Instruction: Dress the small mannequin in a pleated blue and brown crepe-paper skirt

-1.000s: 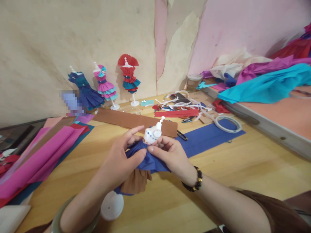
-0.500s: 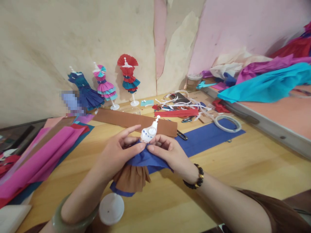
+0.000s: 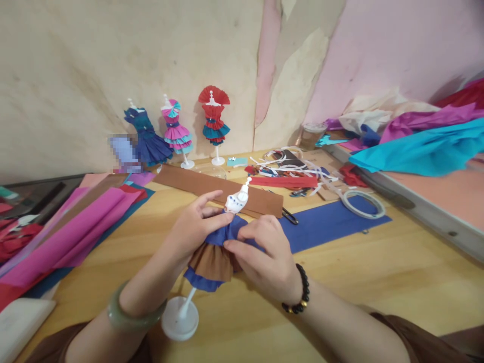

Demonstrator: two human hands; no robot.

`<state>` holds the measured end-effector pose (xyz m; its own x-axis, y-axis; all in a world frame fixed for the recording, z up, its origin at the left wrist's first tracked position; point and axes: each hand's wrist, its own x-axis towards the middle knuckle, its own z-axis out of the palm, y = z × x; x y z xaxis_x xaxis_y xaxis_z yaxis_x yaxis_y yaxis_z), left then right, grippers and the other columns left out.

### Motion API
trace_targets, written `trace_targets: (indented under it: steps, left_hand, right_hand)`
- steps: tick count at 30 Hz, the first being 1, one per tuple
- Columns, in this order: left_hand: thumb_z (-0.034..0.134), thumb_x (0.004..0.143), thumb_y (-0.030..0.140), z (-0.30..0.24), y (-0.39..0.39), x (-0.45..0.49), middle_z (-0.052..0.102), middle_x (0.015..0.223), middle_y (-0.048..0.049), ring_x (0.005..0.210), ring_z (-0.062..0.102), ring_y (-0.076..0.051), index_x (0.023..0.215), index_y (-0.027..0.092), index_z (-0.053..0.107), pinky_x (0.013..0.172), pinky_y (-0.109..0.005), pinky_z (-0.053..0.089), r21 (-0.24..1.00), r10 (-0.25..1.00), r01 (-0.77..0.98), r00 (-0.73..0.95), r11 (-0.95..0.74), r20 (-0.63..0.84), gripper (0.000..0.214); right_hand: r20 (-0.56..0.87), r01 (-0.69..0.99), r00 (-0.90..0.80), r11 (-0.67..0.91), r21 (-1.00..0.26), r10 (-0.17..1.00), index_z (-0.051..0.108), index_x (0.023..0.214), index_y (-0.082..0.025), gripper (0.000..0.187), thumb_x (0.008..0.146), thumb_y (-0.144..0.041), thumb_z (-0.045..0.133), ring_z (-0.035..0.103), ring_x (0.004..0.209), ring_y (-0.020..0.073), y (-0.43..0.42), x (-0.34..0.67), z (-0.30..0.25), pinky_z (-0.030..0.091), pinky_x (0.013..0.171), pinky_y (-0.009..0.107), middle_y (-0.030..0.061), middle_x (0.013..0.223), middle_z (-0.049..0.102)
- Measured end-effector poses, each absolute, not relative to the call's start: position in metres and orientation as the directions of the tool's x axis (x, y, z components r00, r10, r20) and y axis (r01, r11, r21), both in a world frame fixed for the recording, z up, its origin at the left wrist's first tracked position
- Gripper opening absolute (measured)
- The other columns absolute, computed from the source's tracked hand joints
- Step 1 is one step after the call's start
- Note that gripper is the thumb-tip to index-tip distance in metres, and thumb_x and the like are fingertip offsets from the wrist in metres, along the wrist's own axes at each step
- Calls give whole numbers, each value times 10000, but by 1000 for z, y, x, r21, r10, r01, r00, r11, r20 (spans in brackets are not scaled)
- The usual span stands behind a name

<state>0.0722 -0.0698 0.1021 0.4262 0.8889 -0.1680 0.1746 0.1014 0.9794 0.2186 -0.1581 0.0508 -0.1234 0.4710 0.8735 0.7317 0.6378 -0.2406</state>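
A small white dress form point(image 3: 237, 199) on a round-based stand point(image 3: 180, 317) tilts between my hands. Brown pleated paper point(image 3: 212, 262) makes up its skirt, with blue paper beneath. More blue crepe paper point(image 3: 223, 236) wraps the waist above the brown layer. My left hand point(image 3: 200, 222) grips the form at the waist, thumb across the front and index finger stretched away. My right hand point(image 3: 266, 252) pinches the blue crepe paper on the skirt's right side, thumb and fingers together. The back of the form is hidden.
Three dressed mini forms, one in a red dress point(image 3: 215, 123), stand by the wall. A brown strip point(image 3: 260, 199), blue sheet point(image 3: 321, 227), tape roll point(image 3: 363, 203) and black thread snips point(image 3: 290, 217) lie beyond my hands. Folded coloured paper point(image 3: 86, 227) is left; a turquoise sheet point(image 3: 419, 146) right.
My right hand has shifted from the waist front down to the skirt's right side and changed its pinch. The form tilts so more of its stand shows; the view has turned slightly left.
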Motion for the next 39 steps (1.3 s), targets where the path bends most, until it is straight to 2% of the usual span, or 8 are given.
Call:
trace_targets:
  steps: [10, 12, 15, 17, 20, 24, 29, 39]
  left_hand:
    - [849, 625, 335, 101, -66, 70, 796, 951, -83, 892, 733, -215, 1340, 138, 548, 783, -294, 541, 984, 894, 135, 417, 118, -165, 799]
    - [850, 629, 349, 102, -66, 70, 795, 977, -99, 905, 734, -224, 1365, 128, 527, 786, -298, 542, 985, 882, 126, 444, 114, -159, 834]
    - [858, 635, 367, 103, -65, 68, 791, 1011, -112, 887, 739, -229, 1420, 134, 476, 771, -301, 544, 986, 846, 103, 506, 132, -167, 904]
    - [861, 637, 371, 105, -66, 67, 792, 1009, -107, 863, 742, -229, 1450, 143, 445, 752, -302, 545, 984, 827, 116, 532, 139, -179, 941]
    - [858, 632, 378, 108, -69, 68, 801, 960, -80, 822, 741, -228, 1462, 148, 437, 729, -303, 546, 980, 835, 165, 519, 112, -183, 958]
    - [841, 645, 394, 112, -73, 69, 802, 947, -68, 807, 738, -226, 1466, 152, 438, 710, -299, 551, 979, 851, 189, 502, 69, -157, 947]
    - [830, 670, 409, 113, -75, 69, 797, 955, -89, 826, 741, -255, 1483, 163, 426, 671, -304, 556, 982, 842, 188, 527, 20, -118, 941]
    - [815, 679, 376, 116, -80, 68, 753, 1146, -140, 977, 717, -280, 1479, 157, 408, 724, -309, 554, 972, 798, 237, 588, -14, -131, 923]
  right_hand:
    - [875, 728, -279, 682, -76, 395, 676, 1018, -167, 158, 922, -100, 570, 613, 777, 166, -159, 214, 49, 462, 764, 369, 42, 852, 711]
    - [893, 653, -203, 735, -184, 403, 657, 1050, -159, 181, 893, -97, 591, 626, 802, 177, -159, 216, 49, 479, 749, 365, 64, 885, 705]
    - [833, 497, 90, 701, -512, 545, 642, 1038, -192, 174, 893, -114, 587, 640, 887, 186, -157, 223, 49, 503, 791, 354, 69, 941, 688]
    - [682, 357, 245, 590, -724, 689, 645, 1020, -219, 123, 911, -177, 607, 647, 944, 188, -152, 228, 47, 506, 854, 356, 58, 983, 698]
    - [409, 85, 256, 401, -912, 876, 655, 1004, -227, 163, 885, -335, 680, 661, 976, 194, -143, 234, 44, 509, 891, 355, 53, 1029, 726]
    - [218, -143, 170, 243, -959, 961, 670, 919, -216, 259, 808, -434, 755, 651, 856, 161, -136, 237, 44, 512, 800, 301, 31, 929, 726]
    - [113, -301, 84, 134, -944, 990, 664, 890, -219, 293, 761, -445, 798, 632, 805, 134, -134, 236, 43, 498, 765, 272, 1, 856, 703]
    - [131, -257, 77, 146, -955, 988, 605, 865, -217, 338, 723, -438, 817, 597, 739, 128, -132, 236, 41, 480, 723, 279, -16, 803, 658]
